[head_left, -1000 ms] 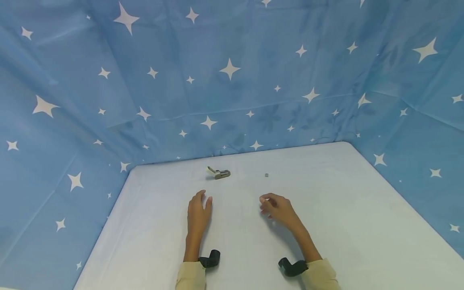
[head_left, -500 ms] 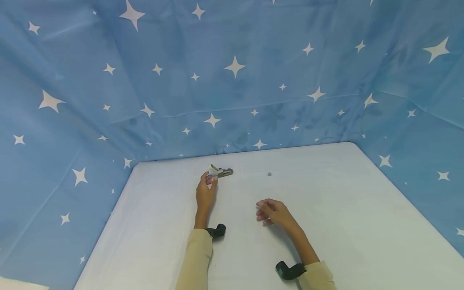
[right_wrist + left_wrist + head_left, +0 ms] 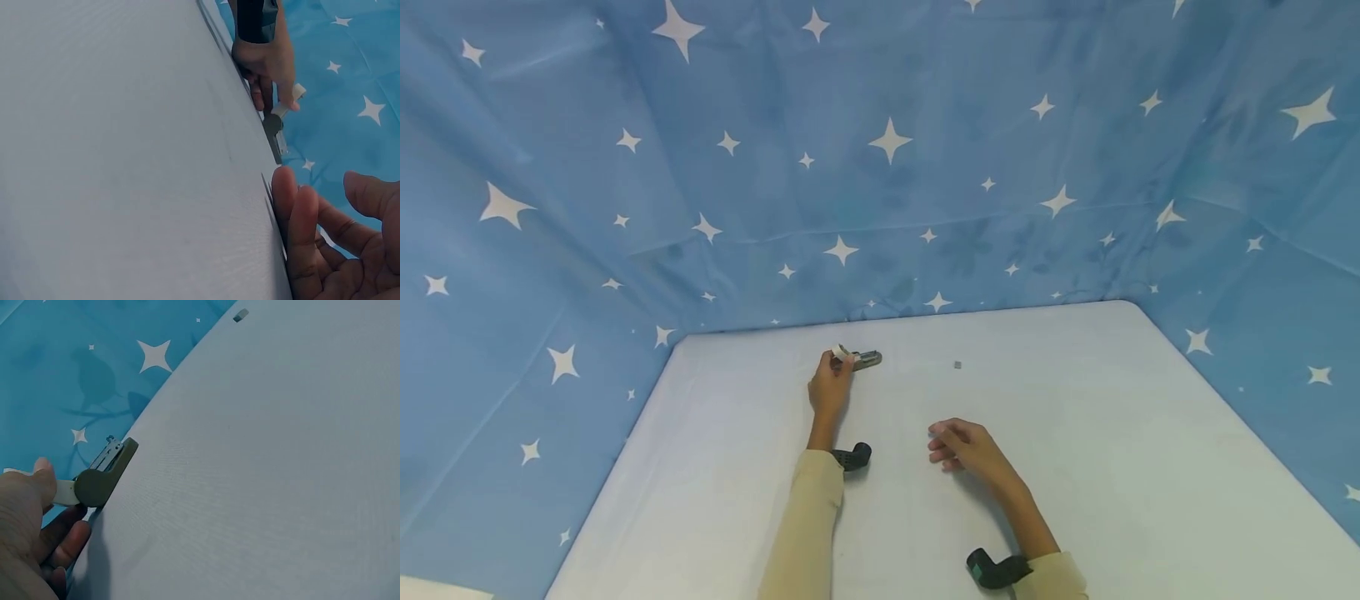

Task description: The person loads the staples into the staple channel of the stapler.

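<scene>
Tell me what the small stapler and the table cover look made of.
Stapler: olive body looks like matte plastic, with a cream handle pinched by the left hand and a shiny, probably metal staple rail. Table cover: likely pale woven cloth; fine weave shows.

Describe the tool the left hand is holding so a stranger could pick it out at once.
On the white table, look near the far edge by the starry blue backdrop. The left hand pinches a small olive-grey stapler-like tool there. Its only neighbour is a far smaller grey cube.

l hand (image 3: pixel 830 388) stretched fwd, fingers pinching; r hand (image 3: pixel 964 442) resting, loosely curled.
</scene>
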The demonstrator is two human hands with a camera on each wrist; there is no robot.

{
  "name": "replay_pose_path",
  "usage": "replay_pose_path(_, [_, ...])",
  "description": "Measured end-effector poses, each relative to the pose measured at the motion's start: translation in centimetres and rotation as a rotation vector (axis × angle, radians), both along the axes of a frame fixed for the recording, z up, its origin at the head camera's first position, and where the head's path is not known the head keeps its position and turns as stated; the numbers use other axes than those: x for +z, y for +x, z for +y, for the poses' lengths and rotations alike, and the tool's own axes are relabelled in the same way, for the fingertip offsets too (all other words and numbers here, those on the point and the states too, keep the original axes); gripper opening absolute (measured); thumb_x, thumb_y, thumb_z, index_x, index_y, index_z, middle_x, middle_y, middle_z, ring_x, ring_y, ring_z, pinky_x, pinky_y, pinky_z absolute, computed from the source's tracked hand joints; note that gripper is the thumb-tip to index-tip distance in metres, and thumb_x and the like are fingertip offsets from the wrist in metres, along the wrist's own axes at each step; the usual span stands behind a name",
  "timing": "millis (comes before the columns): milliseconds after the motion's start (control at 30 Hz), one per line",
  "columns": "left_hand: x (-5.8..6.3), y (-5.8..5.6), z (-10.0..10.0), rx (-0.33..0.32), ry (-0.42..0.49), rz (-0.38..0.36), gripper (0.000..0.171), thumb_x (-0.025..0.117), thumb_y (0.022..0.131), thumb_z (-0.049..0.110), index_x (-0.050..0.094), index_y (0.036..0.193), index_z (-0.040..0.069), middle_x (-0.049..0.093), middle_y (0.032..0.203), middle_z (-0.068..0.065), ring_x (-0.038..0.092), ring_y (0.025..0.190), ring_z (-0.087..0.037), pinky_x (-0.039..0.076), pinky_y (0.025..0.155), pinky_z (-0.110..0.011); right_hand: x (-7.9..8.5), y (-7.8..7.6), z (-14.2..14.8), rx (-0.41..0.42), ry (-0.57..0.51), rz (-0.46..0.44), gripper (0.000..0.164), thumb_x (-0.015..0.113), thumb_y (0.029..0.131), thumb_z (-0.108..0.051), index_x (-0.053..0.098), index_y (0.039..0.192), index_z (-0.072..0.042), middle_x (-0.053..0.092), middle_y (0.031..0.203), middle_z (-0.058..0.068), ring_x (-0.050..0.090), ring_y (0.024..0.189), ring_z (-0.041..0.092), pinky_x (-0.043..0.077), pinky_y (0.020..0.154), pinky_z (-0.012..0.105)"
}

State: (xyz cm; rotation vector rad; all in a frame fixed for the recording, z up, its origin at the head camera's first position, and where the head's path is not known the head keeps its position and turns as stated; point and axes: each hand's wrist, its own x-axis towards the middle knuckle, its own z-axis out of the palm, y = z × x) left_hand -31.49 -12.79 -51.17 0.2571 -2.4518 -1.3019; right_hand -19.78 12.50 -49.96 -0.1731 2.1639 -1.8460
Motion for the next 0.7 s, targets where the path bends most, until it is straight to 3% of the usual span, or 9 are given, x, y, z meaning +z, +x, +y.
replay_pose_path(167, [0.2,0.5,0.0,-0.069,0.012,0.004,0.034,0.065,0.094,0.036,0.063,0.112,0.008,0.072,0.108,-0.013,0.067,0.1,-0.031,0.047,0.091,-0.05,0.1,0.0,0.3,0.003,-0.019,0.009,0.043,0.05,0.103,-0.027,0.056,0.125,0.009,0.068,0.107,0.021,0.072,0.09,0.021,0.057,0.072,0.024])
replay_pose_path(500, [-0.6,2.4,0.9,-0.432,0.12,-0.072,0.038,0.069,0.089,0.039,0.065,0.115,0.012,0.069,0.122,-0.01,0.062,0.12,-0.028,0.044,0.106,-0.045,0.1,0.1,0.7,-0.026,-0.015,-0.02,0.044,0.047,0.104,-0.03,0.056,0.126,0.007,0.07,0.107,0.018,0.07,0.085,0.011,0.055,0.072,0.023])
replay_pose_path(700, [-0.4,3.7,1.0,-0.523,0.142,-0.042,0.032,0.072,0.089,0.032,0.066,0.11,0.009,0.07,0.119,-0.011,0.063,0.119,-0.028,0.047,0.104,-0.041,0.0,-0.4,0.2,-0.046,-0.012,-0.045,0.046,0.048,0.103,-0.036,0.058,0.126,0.003,0.071,0.108,0.013,0.07,0.088,0.013,0.055,0.072,0.022])
